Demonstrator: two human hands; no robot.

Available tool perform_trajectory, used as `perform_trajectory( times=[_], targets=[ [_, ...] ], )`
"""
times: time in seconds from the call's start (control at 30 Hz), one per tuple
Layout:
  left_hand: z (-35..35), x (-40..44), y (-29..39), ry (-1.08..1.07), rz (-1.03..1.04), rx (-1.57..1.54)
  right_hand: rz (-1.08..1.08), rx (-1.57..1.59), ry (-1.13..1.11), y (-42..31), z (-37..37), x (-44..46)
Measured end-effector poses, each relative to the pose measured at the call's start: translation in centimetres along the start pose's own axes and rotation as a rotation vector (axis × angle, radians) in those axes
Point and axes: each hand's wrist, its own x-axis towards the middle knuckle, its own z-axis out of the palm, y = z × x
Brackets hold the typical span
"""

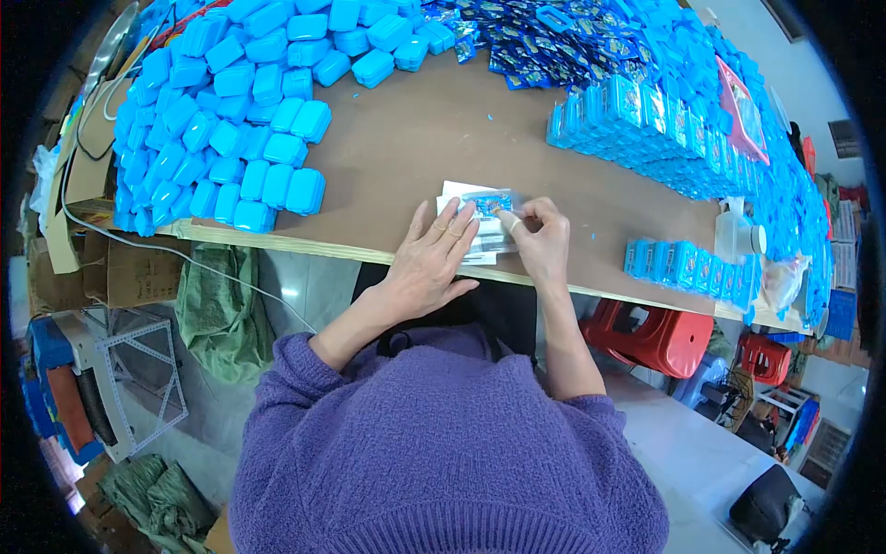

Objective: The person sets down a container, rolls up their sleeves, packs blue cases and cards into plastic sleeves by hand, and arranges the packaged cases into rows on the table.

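Near the table's front edge lies a small stack of white sheets [450,190], with a blue printed card or sticker [492,202] on top. My left hand [432,260] rests flat over the left part of the stack, fingers stretched and a ring on one. At the stack's right side, my right hand [540,235] has its thumb and curled fingers pinched together at the printed piece's right edge. The thumb carries a pale covering. That edge looks slightly blurred, and the fingers partly hide it.
Light-blue cases [226,138] are heaped at left, dark-blue printed packets [563,42] at the back. Printed blue boxes [637,120] stand in rows at right, with a shorter row [688,266] nearer. Beside them are a clear bottle [736,233] and a pink basket [741,111]. Red stools [651,337] sit below.
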Motion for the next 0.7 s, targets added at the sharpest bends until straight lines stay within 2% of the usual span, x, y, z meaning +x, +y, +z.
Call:
perform_trajectory(
  times=[0.1, 0.23, 0.33, 0.5, 0.63, 0.7],
  targets=[
    [0.0, 0.2, 0.2, 0.0, -0.002, 0.014, 0.071, 0.095, -0.018, 0.9, 0.1, -0.1],
    [0.0, 0.3, 0.3, -0.036, 0.02, 0.017, -0.039, 0.044, -0.006, 1.2, 0.3, 0.0],
    [0.0, 0.3, 0.2, -0.036, 0.015, 0.01, 0.074, -0.02, -0.007, -0.1, -0.7, 0.2],
    [-0.2, 0.3, 0.2, -0.045, 0.026, 0.001, 0.09, 0.092, -0.017, 1.4, -0.5, -0.2],
    [-0.2, 0.3, 0.2, -0.031, 0.023, 0.001, -0.031, 0.002, -0.008, 1.4, -0.5, -0.1],
    [-0.4, 0.4, 0.5, -0.027, 0.024, 0.006, 0.045, 0.022, -0.035, 0.7, -1.1, 0.0]
  ],
)
